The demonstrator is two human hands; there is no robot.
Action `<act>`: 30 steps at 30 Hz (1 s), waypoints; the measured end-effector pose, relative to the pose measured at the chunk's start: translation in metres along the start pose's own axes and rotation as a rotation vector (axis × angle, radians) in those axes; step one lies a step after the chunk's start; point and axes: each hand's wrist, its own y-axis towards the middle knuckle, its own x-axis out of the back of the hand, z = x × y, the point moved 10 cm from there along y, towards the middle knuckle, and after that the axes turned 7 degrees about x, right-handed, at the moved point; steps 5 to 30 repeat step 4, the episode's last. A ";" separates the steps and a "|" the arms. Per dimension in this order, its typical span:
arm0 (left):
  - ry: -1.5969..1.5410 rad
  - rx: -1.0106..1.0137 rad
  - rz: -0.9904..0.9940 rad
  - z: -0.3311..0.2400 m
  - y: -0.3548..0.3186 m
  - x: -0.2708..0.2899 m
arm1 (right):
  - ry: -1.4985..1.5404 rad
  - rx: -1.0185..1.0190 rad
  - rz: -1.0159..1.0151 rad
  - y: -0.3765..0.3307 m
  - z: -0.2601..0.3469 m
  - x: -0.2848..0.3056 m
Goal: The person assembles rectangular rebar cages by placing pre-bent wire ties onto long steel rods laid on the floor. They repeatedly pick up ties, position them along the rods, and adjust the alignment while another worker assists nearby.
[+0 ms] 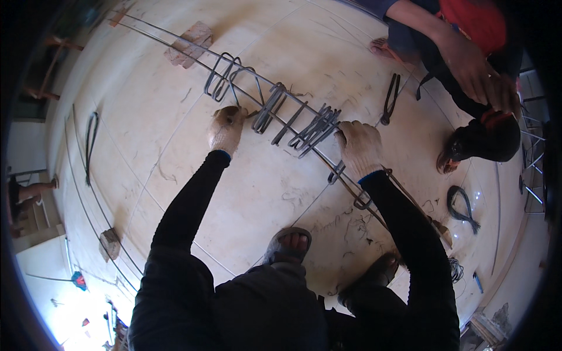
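Note:
Two long steel bars (pixel 154 34) run diagonally across the floor, with bent wire stirrups around them. My left hand (pixel 225 130), in a cream knit glove, is closed at the lower end of a tilted stirrup (pixel 246 69). In a matching glove, my right hand (pixel 358 149) has its fingers curled over the far long bar; its grip is partly hidden. Right beside those fingers is a crowded bundle of stirrups (pixel 316 130). Another cluster of stirrups (pixel 268 109) stands between my hands. More stirrups (pixel 221 77) hang farther up the bars.
A broken block (pixel 190 44) lies under the bars' far end. At the upper right, another person (pixel 462 64) squats near pincers (pixel 390 98). A coil of tie wire (pixel 462 209) rests at right. Loose rods (pixel 88 164) and a stone (pixel 109 244) are at left.

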 end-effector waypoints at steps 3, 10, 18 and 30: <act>-0.011 0.076 0.155 0.011 0.008 -0.019 | 0.037 -0.011 0.012 0.000 -0.004 -0.003; -0.035 0.107 0.216 0.026 0.011 -0.028 | 0.037 -0.021 0.018 0.001 -0.002 -0.003; -0.035 0.107 0.216 0.026 0.011 -0.028 | 0.037 -0.021 0.018 0.001 -0.002 -0.003; -0.035 0.107 0.216 0.026 0.011 -0.028 | 0.037 -0.021 0.018 0.001 -0.002 -0.003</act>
